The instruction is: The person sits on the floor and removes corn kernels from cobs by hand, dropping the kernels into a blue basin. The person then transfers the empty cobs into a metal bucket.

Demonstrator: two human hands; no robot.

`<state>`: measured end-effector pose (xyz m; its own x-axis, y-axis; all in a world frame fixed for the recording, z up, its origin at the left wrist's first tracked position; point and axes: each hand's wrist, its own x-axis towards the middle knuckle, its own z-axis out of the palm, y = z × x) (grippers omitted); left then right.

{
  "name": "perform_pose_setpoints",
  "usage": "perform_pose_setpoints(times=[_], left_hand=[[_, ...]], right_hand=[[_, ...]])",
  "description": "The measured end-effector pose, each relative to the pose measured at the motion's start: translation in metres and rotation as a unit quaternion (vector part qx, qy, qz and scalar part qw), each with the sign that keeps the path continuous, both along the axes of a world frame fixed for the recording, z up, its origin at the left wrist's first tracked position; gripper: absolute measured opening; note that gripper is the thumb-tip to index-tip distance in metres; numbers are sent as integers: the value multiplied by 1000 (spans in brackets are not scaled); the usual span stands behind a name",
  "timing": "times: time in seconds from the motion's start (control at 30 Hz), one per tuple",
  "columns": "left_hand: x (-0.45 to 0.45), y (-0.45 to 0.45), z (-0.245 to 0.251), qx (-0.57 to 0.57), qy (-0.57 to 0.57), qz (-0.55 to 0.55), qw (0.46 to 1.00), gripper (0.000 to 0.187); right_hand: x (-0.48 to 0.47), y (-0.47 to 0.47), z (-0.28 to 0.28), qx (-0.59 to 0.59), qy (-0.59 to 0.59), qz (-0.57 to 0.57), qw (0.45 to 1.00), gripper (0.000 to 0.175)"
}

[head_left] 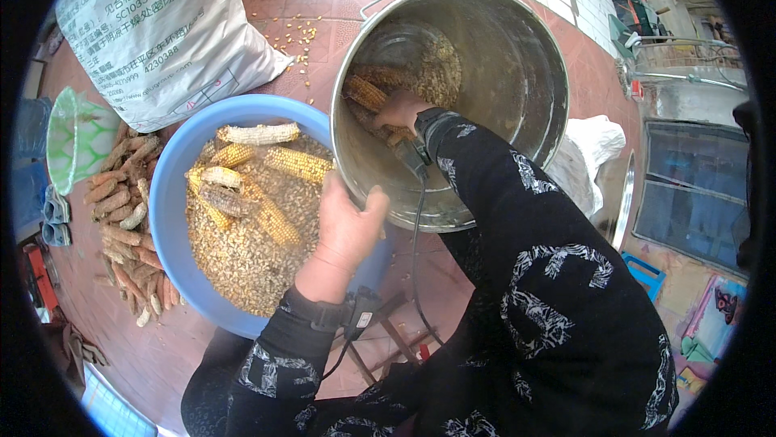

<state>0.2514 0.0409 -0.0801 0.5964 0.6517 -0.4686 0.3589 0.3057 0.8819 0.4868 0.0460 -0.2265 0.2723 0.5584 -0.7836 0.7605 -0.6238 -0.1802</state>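
Note:
A large metal pot (485,73) lies tipped toward the blue plastic basin (167,194). My left hand (351,219) grips the pot's lower left rim, thumb and fingers on the edge. Deep inside the pot, my right hand (403,111) reaches among corn cobs (367,92) and loose kernels (439,73); its fingers are partly hidden, so its hold is unclear. The basin contains shelled corn kernels (242,273), with several yellow ears of corn (297,164) and a pale, mostly bare cob (257,134) on top.
Bare corn cobs (124,200) are heaped left of the basin. A white woven sack (163,37) stands behind it, beside a green-and-white bucket (79,134). Kernels (297,43) lie scattered on the tiled floor. A white sack (591,164) is right of the pot; a cable (417,255) hangs from my right wrist.

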Motion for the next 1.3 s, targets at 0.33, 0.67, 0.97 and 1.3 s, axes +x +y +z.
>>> perform_pose_setpoints(times=[0.33,0.67,0.97,1.3], left_hand=[[-3,0,-12,14,21,-14,1000,42],[-2,2,-7,17,32,-12,999,41],[3,0,-4,-43,-21,26,999,42],[13,2,5,-29,-31,47,998,36]], right_hand=[[-7,-2,1,54,76,-44,995,55],[-10,30,11,119,142,-187,965,76],[-14,25,35,27,321,-339,884,85],[-10,7,97,61,309,-207,926,60]])
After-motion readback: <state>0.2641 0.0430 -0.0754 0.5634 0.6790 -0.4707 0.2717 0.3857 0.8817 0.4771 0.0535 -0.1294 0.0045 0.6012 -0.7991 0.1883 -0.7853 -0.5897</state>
